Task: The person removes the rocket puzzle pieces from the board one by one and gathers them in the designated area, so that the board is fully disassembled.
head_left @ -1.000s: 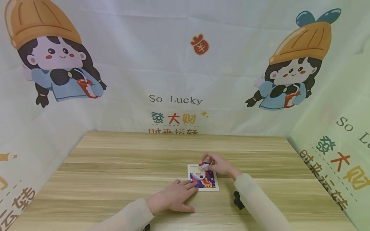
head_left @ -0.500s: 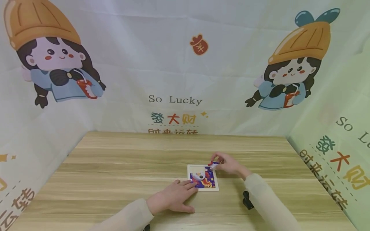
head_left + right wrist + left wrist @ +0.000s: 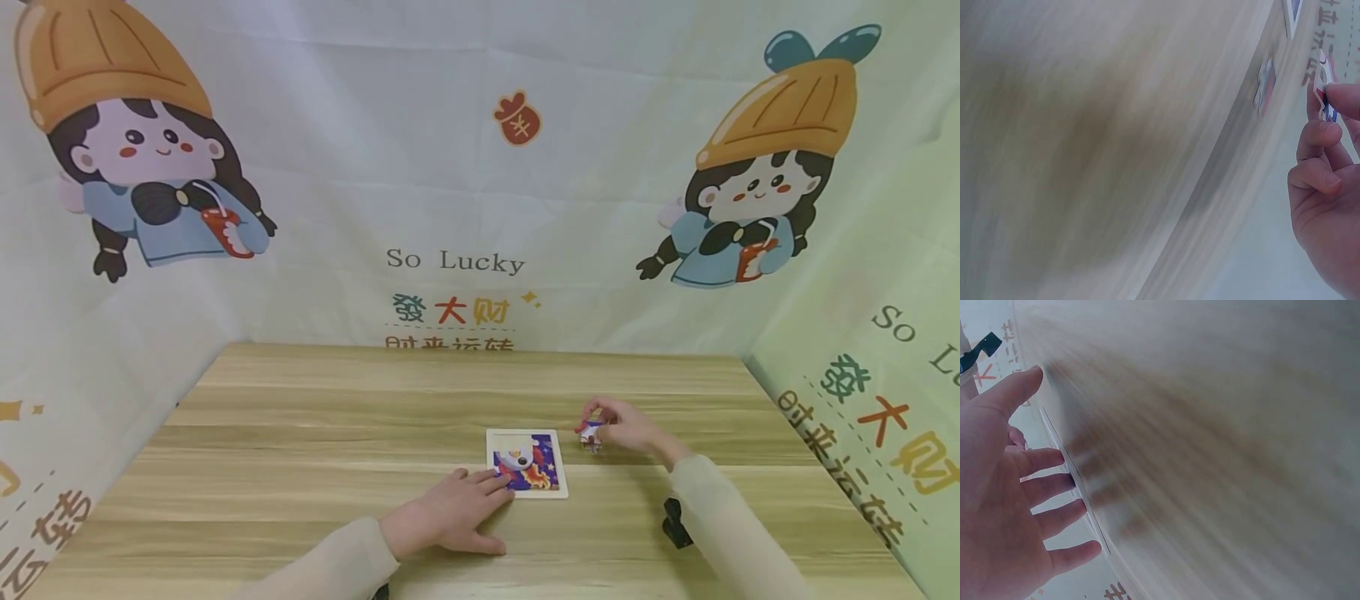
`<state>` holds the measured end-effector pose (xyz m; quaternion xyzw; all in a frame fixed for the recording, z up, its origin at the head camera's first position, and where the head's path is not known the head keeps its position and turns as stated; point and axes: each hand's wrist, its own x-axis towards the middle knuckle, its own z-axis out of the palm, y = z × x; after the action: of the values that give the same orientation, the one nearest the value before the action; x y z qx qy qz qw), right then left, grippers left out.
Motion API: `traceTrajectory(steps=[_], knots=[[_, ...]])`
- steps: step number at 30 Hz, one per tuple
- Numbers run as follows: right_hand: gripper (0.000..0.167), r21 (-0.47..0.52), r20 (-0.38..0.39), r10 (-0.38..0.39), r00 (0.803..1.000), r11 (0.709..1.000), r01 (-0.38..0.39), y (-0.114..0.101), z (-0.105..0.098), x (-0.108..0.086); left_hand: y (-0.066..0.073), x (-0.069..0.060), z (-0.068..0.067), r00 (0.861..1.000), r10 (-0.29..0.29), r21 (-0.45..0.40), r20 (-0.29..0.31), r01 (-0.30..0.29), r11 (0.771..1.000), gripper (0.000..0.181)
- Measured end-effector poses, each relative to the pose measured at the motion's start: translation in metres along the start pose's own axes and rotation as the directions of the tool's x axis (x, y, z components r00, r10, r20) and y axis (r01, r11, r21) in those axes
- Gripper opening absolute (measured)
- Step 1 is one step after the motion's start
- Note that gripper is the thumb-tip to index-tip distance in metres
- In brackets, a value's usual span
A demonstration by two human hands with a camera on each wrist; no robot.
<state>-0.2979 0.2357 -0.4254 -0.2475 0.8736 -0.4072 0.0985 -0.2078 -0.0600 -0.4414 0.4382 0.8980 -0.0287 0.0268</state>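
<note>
A square jigsaw puzzle board with a white border lies on the wooden table. Its purple and orange picture is partly filled, with a pale bare patch at upper left. My left hand lies flat, fingers spread, fingertips resting on the board's lower-left edge. To the right of the board, my right hand pinches a small puzzle piece between thumb and fingers, above the table. A second puzzle piece appears just below that hand, at the tabletop, apart from the fingers.
The wooden table extends on all sides of the board. A printed white cloth hangs behind it and along both sides. A black strap piece shows under the right sleeve.
My right hand has moved right, from over the board's upper part to beside it, with the puzzle piece in its fingers. The left hand and the board have stayed put.
</note>
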Motion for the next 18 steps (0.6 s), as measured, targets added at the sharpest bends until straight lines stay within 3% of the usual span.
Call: traceTrajectory(steps=[18], knots=[[0.02,-0.032,-0.033,0.072,0.997,0.997,-0.073,0.021,-0.024,-0.023,0.0,0.0,0.001,1.0,0.0,-0.011,0.0,0.0,1.0,0.069]])
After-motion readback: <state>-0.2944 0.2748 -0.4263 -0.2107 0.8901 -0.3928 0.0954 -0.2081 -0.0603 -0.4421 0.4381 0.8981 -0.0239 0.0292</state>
